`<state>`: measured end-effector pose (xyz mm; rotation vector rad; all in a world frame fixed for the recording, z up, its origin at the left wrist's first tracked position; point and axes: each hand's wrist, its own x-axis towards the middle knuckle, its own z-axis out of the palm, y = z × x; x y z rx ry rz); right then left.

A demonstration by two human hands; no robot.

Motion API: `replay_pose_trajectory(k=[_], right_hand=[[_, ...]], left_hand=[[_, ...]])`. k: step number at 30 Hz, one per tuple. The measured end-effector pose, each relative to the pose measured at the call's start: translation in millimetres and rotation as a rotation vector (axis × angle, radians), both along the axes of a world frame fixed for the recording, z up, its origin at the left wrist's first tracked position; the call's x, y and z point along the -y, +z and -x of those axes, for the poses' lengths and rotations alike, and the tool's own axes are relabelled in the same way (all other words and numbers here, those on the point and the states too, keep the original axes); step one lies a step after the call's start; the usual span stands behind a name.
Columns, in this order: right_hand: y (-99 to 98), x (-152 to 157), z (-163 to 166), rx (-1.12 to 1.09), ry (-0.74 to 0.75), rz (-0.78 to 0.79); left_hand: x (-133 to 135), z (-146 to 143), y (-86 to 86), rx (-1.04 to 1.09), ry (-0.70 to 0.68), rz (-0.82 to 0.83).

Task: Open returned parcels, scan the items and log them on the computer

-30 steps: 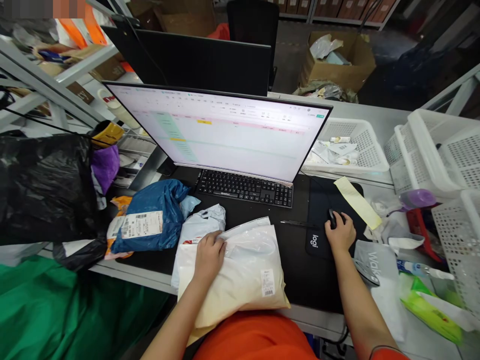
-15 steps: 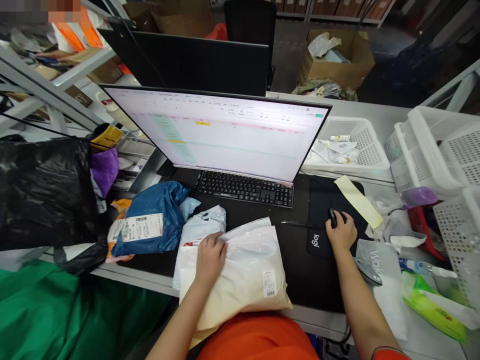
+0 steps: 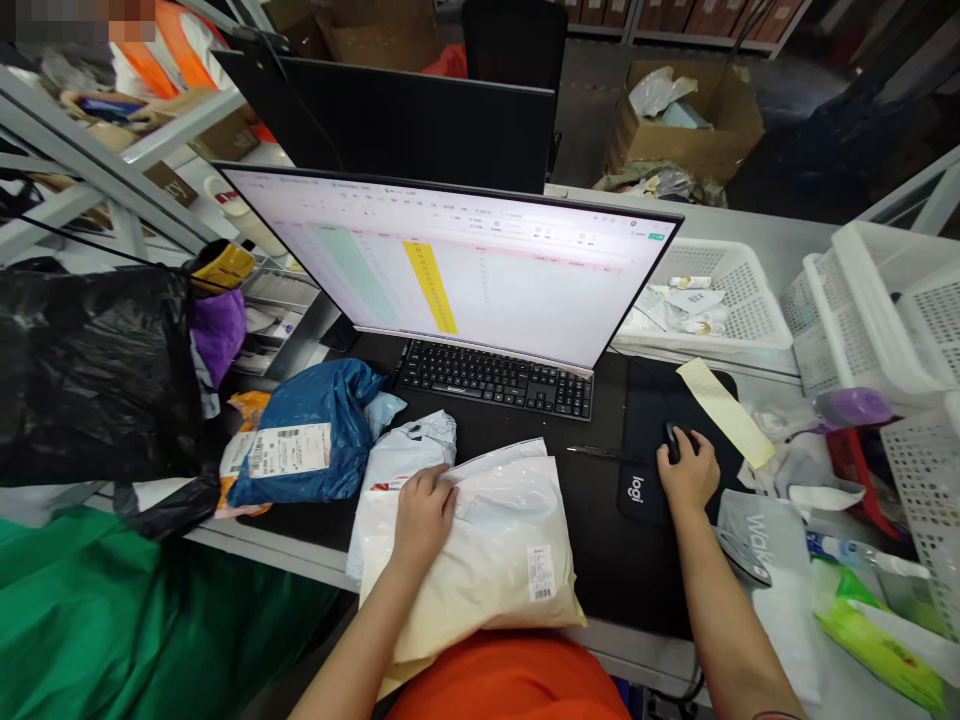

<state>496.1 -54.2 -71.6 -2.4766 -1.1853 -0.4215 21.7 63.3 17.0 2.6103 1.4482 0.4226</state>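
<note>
My right hand [image 3: 688,472] is curled over a black computer mouse [image 3: 673,440] on a dark mouse pad [image 3: 637,425]. My left hand [image 3: 424,512], fingers bent, holds a white and cream mailing bag [image 3: 495,560] at its upper left; the fingertips are partly hidden. This bag lies at the desk's front edge against my orange clothing, a barcode label at its lower right. A smaller white mailing bag [image 3: 409,440] sits partly under it. In front stands a monitor [image 3: 510,290] showing a spreadsheet with a yellow column, with a black keyboard [image 3: 495,380] below it.
To the left lie a blue parcel [image 3: 315,400] and a black plastic bag [image 3: 90,380]. White baskets [image 3: 757,290] stand at the right. A pen [image 3: 600,453] and a yellow paper strip [image 3: 724,412] lie near the mouse. Another person's orange vest [image 3: 172,50] shows at the upper left.
On the screen, the spreadsheet now shows a long yellow column where there were only small yellow cells. The view has shifted slightly; both hands keep their places on the bag and the mouse.
</note>
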Motion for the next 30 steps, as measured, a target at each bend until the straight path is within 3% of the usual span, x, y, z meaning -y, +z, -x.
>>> replay_pose_trajectory(k=[30], right_hand=[[-1.0, -7.2, -3.9, -0.098, 0.103, -0.056]], left_hand=[[0.7, 0.0, -3.0, 0.058, 0.038, 0.011]])
